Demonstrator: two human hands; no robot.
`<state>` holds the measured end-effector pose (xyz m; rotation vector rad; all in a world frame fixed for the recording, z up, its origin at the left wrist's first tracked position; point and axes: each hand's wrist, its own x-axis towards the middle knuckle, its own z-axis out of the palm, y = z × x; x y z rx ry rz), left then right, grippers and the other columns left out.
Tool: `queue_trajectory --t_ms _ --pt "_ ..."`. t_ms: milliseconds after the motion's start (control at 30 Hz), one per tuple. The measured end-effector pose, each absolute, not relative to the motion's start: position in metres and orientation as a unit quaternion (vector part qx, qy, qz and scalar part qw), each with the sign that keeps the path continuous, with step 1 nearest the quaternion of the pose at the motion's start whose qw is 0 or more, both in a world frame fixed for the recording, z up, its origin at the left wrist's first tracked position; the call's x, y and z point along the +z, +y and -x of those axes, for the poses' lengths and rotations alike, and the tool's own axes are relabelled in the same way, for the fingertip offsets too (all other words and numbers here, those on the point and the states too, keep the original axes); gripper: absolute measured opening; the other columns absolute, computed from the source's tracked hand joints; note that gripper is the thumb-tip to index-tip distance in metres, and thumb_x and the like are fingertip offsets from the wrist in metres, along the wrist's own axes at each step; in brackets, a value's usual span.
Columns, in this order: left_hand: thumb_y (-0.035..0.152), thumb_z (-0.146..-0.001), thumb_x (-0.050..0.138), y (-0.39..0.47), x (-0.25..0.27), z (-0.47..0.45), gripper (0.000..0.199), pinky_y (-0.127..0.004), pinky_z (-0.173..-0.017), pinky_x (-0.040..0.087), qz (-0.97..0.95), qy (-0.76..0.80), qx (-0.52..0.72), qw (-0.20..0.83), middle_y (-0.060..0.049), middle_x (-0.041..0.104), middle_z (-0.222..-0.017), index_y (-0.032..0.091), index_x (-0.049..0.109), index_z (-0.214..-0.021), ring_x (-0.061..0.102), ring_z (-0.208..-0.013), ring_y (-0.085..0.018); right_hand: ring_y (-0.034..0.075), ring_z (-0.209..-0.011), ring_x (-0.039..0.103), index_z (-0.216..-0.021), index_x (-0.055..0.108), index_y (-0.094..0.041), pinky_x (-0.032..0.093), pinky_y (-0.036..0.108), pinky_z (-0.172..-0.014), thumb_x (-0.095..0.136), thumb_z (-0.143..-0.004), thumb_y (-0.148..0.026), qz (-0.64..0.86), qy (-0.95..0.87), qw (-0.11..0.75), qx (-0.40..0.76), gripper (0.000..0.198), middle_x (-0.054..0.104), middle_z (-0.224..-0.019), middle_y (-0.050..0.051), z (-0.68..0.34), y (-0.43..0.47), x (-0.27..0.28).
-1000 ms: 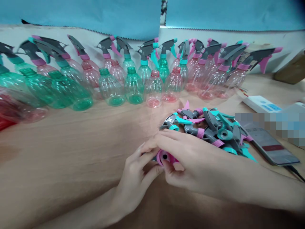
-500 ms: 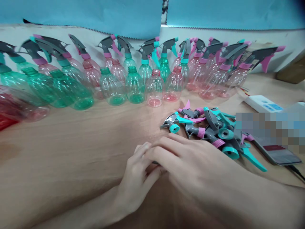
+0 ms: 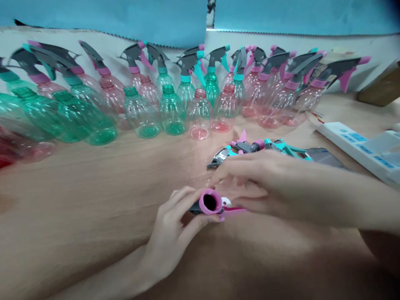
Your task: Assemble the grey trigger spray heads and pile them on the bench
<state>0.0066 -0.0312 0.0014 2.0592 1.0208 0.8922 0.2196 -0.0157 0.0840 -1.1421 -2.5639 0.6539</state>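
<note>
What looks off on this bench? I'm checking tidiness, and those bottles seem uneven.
Nothing is spilled or broken. The front capless bottles stand upright without sprayers. Spray heads lie in a loose heap rather than sorted. The left hand and right hand grip a pink-collared spray head.

You are at a small assembly bench in a workshop, a place of hand piecework. The wooden table [image 3: 78, 216] carries a long row of green and pink plastic spray bottles [image 3: 168, 112], some already capped with grey trigger heads and some still open at the neck, and a loose heap of trigger spray heads [image 3: 246, 148] lies by your hands. Behind the row runs a white wall under a blue sheet [image 3: 125, 16].
</note>
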Motion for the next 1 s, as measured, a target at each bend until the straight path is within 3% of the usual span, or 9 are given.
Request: queue_trajectory --t_ms 67,200,467,733,1000 --pt "0.027 -0.085 0.062 -0.026 0.002 -0.003 0.009 -0.020 -0.064 0.043 -0.781 0.403 0.344 0.330 0.003 0.061 -0.085 0.026 0.064 -0.094 0.057 -0.078 -0.013 0.013 -0.071 0.059 -0.100 0.059 -0.027 0.038 0.024 -0.058 0.058 -0.080 -0.020 0.421 -0.881 0.116 0.183 0.021 0.065 -0.083 -0.004 -0.230 -0.009 0.090" --pt "0.028 -0.084 0.063 -0.019 0.001 0.008 0.019 -0.020 -0.068 0.044 -0.782 0.405 0.342 0.326 0.002 0.063 -0.093 0.026 0.062 -0.102 0.059 -0.083 -0.013 0.013 -0.064 0.057 -0.091 0.062 -0.027 0.035 0.025 -0.057 0.054 -0.081 -0.021 0.473 -0.869 0.062 0.131 0.014 0.063 -0.077 -0.003 -0.240 0.002 0.092" --pt "0.027 -0.085 0.061 -0.022 -0.001 0.027 0.020 -0.020 -0.070 0.045 -0.780 0.425 0.364 0.279 0.002 0.064 -0.099 0.027 0.061 -0.104 0.058 -0.085 -0.014 0.013 -0.067 0.055 -0.087 0.060 -0.022 0.035 0.023 -0.052 0.062 -0.076 -0.032 0.415 -0.859 -0.050 0.295 0.016 0.063 -0.081 -0.001 -0.225 0.011 0.062" --pt "0.028 -0.085 0.059 -0.022 -0.002 0.025 0.022 -0.023 -0.071 0.047 -0.771 0.448 0.355 0.282 -0.001 0.063 -0.100 0.024 0.061 -0.106 0.058 -0.088 -0.016 0.013 -0.065 0.050 -0.074 0.057 -0.019 0.033 0.026 -0.054 0.063 -0.075 -0.027 0.400 -0.857 -0.045 0.322 0.010 0.058 -0.074 -0.002 -0.216 0.014 0.047" --pt "0.025 -0.086 0.059 -0.022 -0.001 0.024 0.023 -0.018 -0.063 0.048 -0.762 0.438 0.357 0.316 0.002 0.061 -0.092 0.028 0.060 -0.108 0.058 -0.081 -0.012 0.012 -0.061 0.053 -0.067 0.057 -0.017 0.035 0.024 -0.050 0.062 -0.075 -0.025 0.403 -0.843 -0.038 0.355 0.013 0.058 -0.067 -0.001 -0.214 0.014 0.048"
